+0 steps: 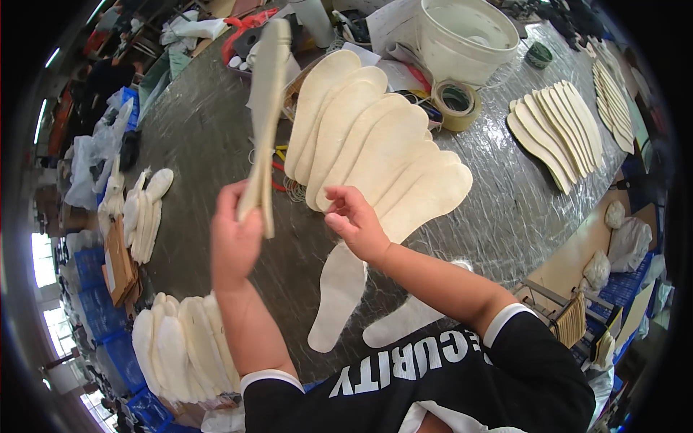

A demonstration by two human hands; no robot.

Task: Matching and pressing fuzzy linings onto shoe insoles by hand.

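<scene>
My left hand (237, 242), at the left of centre, grips a few cream-coloured insoles (267, 115) by their lower end. They stand upright, edge towards me, so their exact number is hard to tell. My right hand (355, 222) hovers at the lower edge of a fanned row of cream insoles (386, 148). Its fingers are loosely bent, thumb and index apart, with nothing visible between them. Below it lies a single insole (338, 297). Another insole (408, 320) rests near my body, partly covered by my right forearm.
A white bucket (462, 43) and tape rolls (456, 106) stand behind the fan. More fanned insoles (557, 133) lie at the far right of the dark, film-covered table (195, 137). An insole pile (184, 346) sits at near left, with blue crates (119, 353) beyond the edge.
</scene>
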